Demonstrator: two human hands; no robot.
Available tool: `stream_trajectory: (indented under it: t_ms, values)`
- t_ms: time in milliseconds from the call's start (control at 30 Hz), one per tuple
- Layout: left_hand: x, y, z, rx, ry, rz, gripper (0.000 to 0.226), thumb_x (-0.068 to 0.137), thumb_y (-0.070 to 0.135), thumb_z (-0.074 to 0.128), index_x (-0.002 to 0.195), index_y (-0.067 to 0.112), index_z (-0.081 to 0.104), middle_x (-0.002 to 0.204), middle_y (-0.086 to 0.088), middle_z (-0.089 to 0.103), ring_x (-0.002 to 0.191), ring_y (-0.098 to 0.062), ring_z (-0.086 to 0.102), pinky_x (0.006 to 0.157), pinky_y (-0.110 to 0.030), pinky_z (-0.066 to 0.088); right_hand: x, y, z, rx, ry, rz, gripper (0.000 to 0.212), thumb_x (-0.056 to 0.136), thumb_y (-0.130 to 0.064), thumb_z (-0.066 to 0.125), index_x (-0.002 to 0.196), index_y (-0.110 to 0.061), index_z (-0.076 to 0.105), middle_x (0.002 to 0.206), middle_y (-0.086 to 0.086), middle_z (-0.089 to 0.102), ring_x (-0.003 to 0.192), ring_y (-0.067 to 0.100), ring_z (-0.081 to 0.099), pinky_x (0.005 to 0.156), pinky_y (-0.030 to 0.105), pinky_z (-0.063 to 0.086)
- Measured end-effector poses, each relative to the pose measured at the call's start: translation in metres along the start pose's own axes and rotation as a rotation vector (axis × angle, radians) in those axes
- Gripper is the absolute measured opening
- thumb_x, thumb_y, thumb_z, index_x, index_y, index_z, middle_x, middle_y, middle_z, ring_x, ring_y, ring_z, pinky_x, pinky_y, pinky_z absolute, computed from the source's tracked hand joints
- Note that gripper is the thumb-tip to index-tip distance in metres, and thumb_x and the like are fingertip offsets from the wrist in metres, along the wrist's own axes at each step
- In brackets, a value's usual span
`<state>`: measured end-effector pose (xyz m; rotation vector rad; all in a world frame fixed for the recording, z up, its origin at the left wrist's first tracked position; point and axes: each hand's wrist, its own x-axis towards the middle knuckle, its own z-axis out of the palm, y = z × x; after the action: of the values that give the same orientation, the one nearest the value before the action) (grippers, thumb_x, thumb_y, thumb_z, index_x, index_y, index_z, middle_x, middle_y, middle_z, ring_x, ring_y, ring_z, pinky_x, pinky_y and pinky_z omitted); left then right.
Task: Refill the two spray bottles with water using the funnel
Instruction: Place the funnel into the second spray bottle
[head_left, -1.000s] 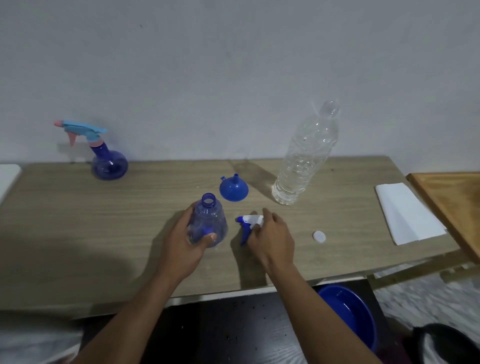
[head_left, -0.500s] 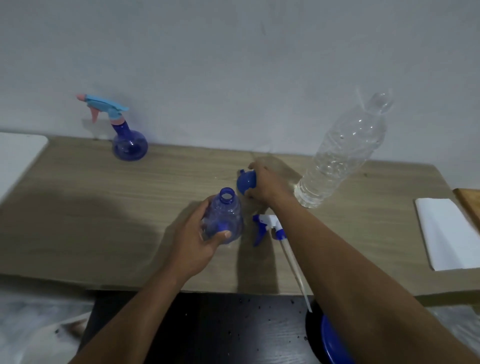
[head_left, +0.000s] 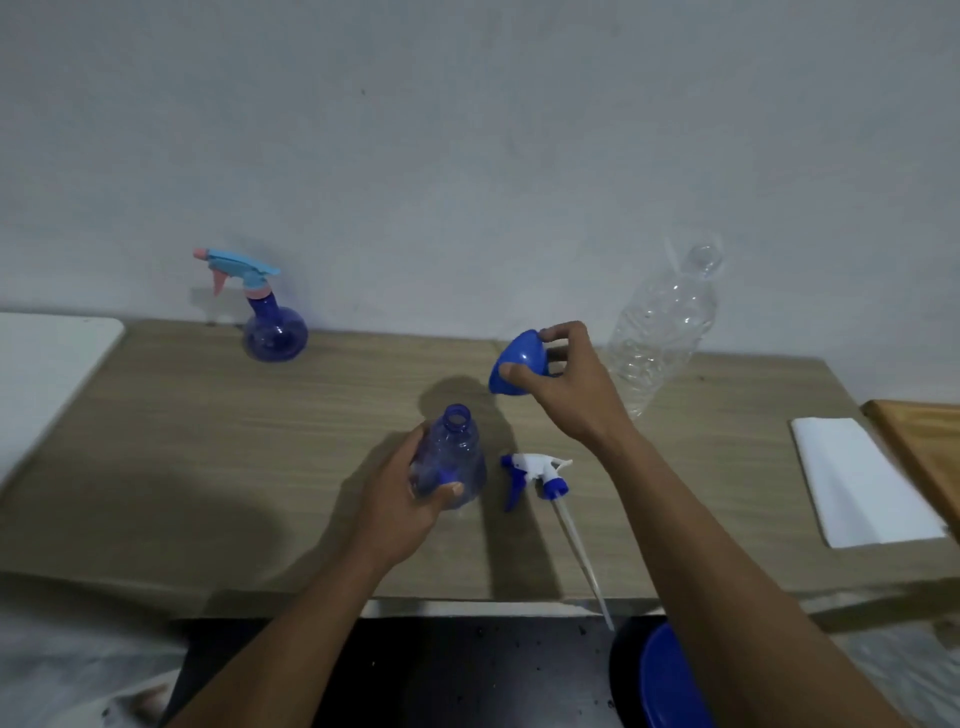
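Observation:
An open blue spray bottle (head_left: 453, 457) stands upright on the wooden table (head_left: 208, 457), and my left hand (head_left: 410, 493) grips its body. My right hand (head_left: 566, 382) holds the blue funnel (head_left: 514, 364) in the air, up and to the right of the bottle's mouth, tilted on its side. The bottle's white and blue spray head (head_left: 540, 475) lies on the table just right of it, its long tube reaching past the front edge. A second blue spray bottle (head_left: 272, 332) with a light blue and pink head stands at the back left. A clear water bottle (head_left: 662, 327) stands behind my right hand.
A folded white cloth (head_left: 857, 483) lies at the table's right end beside a wooden board (head_left: 924, 447). A white surface (head_left: 47, 364) adjoins the table on the left. A blue basin (head_left: 665, 680) sits below the front edge.
My right hand left the spray head on the table, reached back to the funnel, took hold of it and lifted it off the table. My left hand has stayed on the bottle.

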<state>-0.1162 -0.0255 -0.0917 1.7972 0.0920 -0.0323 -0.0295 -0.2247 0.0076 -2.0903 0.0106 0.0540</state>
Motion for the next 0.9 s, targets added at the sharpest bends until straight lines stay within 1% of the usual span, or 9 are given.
stream_trajectory:
  t_ms: [133,200,333,433,567,667,733,800,900]
  values:
    - [0.003,-0.007,0.0,0.005,-0.003,0.007,0.072,0.068,0.016,0.08,0.126,0.05,0.054,0.122,0.021,0.067,0.114,-0.002,0.063,0.097,-0.031,0.051,-0.029,-0.026,0.003,0.287,-0.021,-0.081,0.06,0.085,-0.03,0.079,0.135,-0.041,0.048,0.118,0.001,0.061,0.096,0.012,0.068,0.076,0.027,0.056]
    - [0.004,-0.01,0.0,0.002,-0.021,0.015,0.074,0.073,0.01,0.08,0.135,0.04,0.051,0.129,0.016,0.064,0.12,-0.005,0.06,0.102,-0.039,0.051,-0.039,-0.035,0.009,0.357,-0.03,-0.112,0.051,0.085,-0.025,0.08,0.131,-0.032,0.057,0.119,0.005,0.063,0.096,0.012,0.069,0.072,0.024,0.056]
    - [0.006,-0.012,-0.001,0.003,-0.017,0.011,0.076,0.073,0.009,0.081,0.127,0.053,0.051,0.125,0.024,0.063,0.117,0.001,0.06,0.1,-0.036,0.052,-0.053,-0.038,0.023,0.448,-0.001,-0.138,0.05,0.078,-0.012,0.085,0.121,-0.017,0.06,0.12,0.001,0.066,0.108,0.018,0.068,0.082,0.025,0.057]
    - [0.008,-0.014,-0.001,0.0,-0.02,0.01,0.075,0.074,0.008,0.082,0.134,0.039,0.051,0.127,0.02,0.063,0.116,0.001,0.059,0.1,-0.035,0.052,-0.059,-0.034,0.034,0.473,0.033,-0.145,0.054,0.075,-0.003,0.086,0.121,-0.014,0.059,0.124,0.005,0.063,0.109,0.015,0.067,0.091,0.028,0.056]
    - [0.008,-0.017,0.0,-0.033,-0.006,0.005,0.075,0.073,0.008,0.083,0.131,0.045,0.052,0.127,0.018,0.064,0.119,-0.003,0.06,0.101,-0.04,0.052,-0.061,-0.025,0.047,0.499,0.059,-0.139,0.064,0.071,0.003,0.086,0.124,-0.016,0.055,0.13,0.008,0.058,0.111,0.014,0.065,0.089,0.023,0.054]
    - [0.009,-0.021,0.0,-0.044,0.0,-0.004,0.075,0.071,0.012,0.083,0.13,0.046,0.053,0.125,0.019,0.065,0.119,-0.006,0.061,0.101,-0.044,0.052,-0.062,-0.018,0.052,0.481,0.016,-0.132,0.079,0.069,0.002,0.088,0.133,-0.023,0.049,0.13,0.004,0.057,0.11,0.012,0.067,0.087,0.026,0.055]
    - [0.01,-0.021,0.0,-0.031,-0.018,-0.011,0.075,0.072,0.01,0.084,0.132,0.043,0.053,0.125,0.021,0.064,0.118,-0.005,0.06,0.098,-0.041,0.054,-0.066,-0.015,0.054,0.433,-0.009,-0.118,0.088,0.07,0.001,0.088,0.141,-0.025,0.044,0.13,-0.001,0.056,0.111,0.008,0.066,0.086,0.023,0.056]
    - [0.011,-0.02,0.0,-0.023,-0.032,0.001,0.074,0.074,0.007,0.083,0.131,0.042,0.053,0.123,0.024,0.063,0.116,-0.003,0.06,0.091,-0.027,0.056,-0.069,-0.011,0.055,0.363,-0.021,-0.102,0.098,0.069,-0.007,0.091,0.149,-0.027,0.04,0.134,-0.005,0.054,0.119,0.007,0.062,0.095,0.026,0.055]
    - [0.009,-0.014,-0.002,0.021,-0.034,0.008,0.072,0.075,0.004,0.081,0.129,0.042,0.052,0.112,0.033,0.062,0.109,0.005,0.061,0.078,-0.01,0.051,-0.073,-0.011,0.052,0.253,-0.01,-0.109,0.095,0.068,-0.035,0.092,0.149,-0.027,0.043,0.14,-0.008,0.054,0.125,0.007,0.058,0.101,0.036,0.054]
